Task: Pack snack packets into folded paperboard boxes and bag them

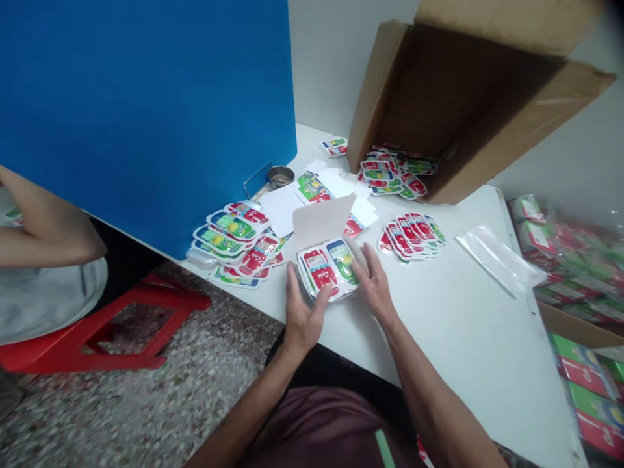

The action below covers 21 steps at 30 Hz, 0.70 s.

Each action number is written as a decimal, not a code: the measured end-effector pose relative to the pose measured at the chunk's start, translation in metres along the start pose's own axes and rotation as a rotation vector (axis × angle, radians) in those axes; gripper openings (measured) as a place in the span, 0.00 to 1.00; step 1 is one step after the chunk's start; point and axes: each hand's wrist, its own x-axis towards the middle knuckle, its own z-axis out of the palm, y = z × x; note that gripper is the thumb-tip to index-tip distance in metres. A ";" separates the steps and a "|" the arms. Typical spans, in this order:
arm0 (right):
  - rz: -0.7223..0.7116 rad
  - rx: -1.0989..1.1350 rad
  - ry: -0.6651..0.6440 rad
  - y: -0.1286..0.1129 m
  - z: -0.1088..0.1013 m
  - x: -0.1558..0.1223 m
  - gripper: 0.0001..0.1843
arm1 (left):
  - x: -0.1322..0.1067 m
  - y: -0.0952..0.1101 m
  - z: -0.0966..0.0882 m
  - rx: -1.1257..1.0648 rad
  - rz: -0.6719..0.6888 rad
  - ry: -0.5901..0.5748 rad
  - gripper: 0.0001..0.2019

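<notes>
Between my hands is a small open carton [324, 220] with its white flap standing up at the back. Can-shaped packets lie in it in two stacks: a red Cola packet [319, 273] on the left and a green and yellow packet [342, 261] on the right. My left hand [305, 315] grips the carton's left side, thumb over the front of the red packet. On the right side, my right hand [375, 286] holds the carton wall, its thumb reaching toward the green packet. The fingers under and behind the carton are partly hidden.
A fanned pile of packets [234, 237] lies left, another [412, 235] right. Behind are flat cartons [314, 188], a metal bowl [281, 177] and a tipped cardboard box [375, 97] spilling packets. A clear plastic bag [502, 260] lies right. A blue partition [195, 97] separates another person's arm [49, 227].
</notes>
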 end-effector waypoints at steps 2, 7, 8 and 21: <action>0.064 0.048 -0.040 0.001 0.006 -0.012 0.33 | -0.007 -0.002 0.017 -0.049 -0.075 0.047 0.38; 0.138 -0.031 0.197 0.021 -0.001 -0.058 0.36 | -0.019 -0.001 0.038 -0.061 -0.017 0.004 0.28; 0.132 -0.043 0.212 0.026 -0.006 -0.067 0.36 | -0.022 0.001 0.039 -0.072 -0.010 -0.029 0.28; 0.140 -0.250 -0.014 0.013 -0.039 -0.068 0.36 | -0.004 0.037 0.033 0.140 0.062 -0.278 0.35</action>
